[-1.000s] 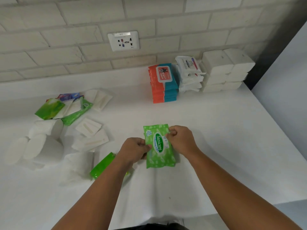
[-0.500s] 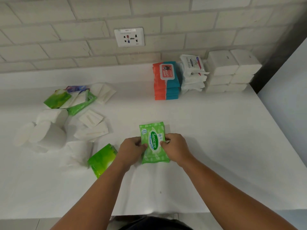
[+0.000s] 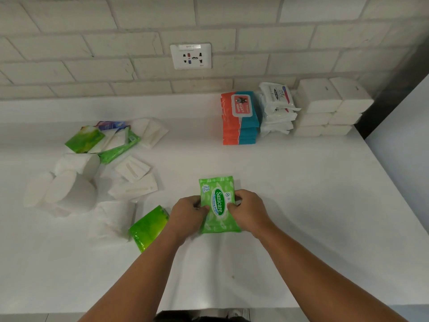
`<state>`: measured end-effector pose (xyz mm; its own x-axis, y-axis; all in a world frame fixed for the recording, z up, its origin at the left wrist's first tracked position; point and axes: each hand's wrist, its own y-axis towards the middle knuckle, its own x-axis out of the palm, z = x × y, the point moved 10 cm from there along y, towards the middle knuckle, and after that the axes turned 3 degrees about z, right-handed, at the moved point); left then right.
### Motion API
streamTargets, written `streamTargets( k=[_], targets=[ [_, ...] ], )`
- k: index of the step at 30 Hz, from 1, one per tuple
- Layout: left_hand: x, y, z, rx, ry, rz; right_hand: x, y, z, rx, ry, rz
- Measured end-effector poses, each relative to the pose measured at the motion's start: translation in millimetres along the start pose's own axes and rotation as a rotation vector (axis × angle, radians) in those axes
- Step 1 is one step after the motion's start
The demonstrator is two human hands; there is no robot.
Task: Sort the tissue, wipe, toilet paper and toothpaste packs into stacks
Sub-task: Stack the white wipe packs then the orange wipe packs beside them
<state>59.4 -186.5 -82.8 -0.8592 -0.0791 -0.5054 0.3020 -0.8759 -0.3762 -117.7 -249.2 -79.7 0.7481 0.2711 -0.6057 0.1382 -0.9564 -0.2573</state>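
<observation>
A green Sanicare wipe pack (image 3: pixel 217 203) lies flat on the white counter (image 3: pixel 301 205). My left hand (image 3: pixel 188 214) grips its left edge and my right hand (image 3: pixel 248 210) grips its right edge. Another green pack (image 3: pixel 148 227) lies just left of my left hand. At the back right stand three stacks: orange-and-teal wipe packs (image 3: pixel 240 118), white wipe packs (image 3: pixel 277 108) and white tissue packs (image 3: pixel 332 108). On the left lies an unsorted pile: toilet paper rolls (image 3: pixel 69 189), flat white packs (image 3: pixel 133 180), green packs (image 3: pixel 84 138) and a purple box (image 3: pixel 111 124).
A brick wall with a power socket (image 3: pixel 190 56) runs behind the counter. The counter's right edge drops off beside a grey wall (image 3: pixel 404 135). Its front edge is near my body.
The green Sanicare pack has come down from a tilted hold onto the counter, and both hands have shifted slightly to its side edges. The view has tilted a little.
</observation>
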Motion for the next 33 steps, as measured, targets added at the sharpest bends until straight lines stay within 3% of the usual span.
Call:
streamTargets(
  k=[4,9,15,20,25,33],
  targets=[
    [-20.2,11.4,3.7,0.044,0.094,0.058,-3.5,3.6,-25.6,-0.065,-0.142,0.128],
    [-89.0,30.7,31.0,0.192,0.227,0.197,12.8,10.3,-93.7,-0.283,-0.252,0.242],
    [-186.7,73.8,29.8,0.295,0.399,0.336,85.4,36.5,-171.1,-0.423,-0.268,0.089],
    [-238.9,125.6,-7.0,0.219,0.731,0.341,162.3,69.2,-223.7,-0.5,-0.31,-0.046],
    [-250.6,165.8,-31.5,0.197,1.024,0.242,207.2,122.7,-256.6,-0.441,-0.333,-0.03],
    [-259.9,191.7,-46.1,0.218,1.015,0.241,241.9,194.2,-272.3,-0.241,-0.391,-0.006]
  ],
)
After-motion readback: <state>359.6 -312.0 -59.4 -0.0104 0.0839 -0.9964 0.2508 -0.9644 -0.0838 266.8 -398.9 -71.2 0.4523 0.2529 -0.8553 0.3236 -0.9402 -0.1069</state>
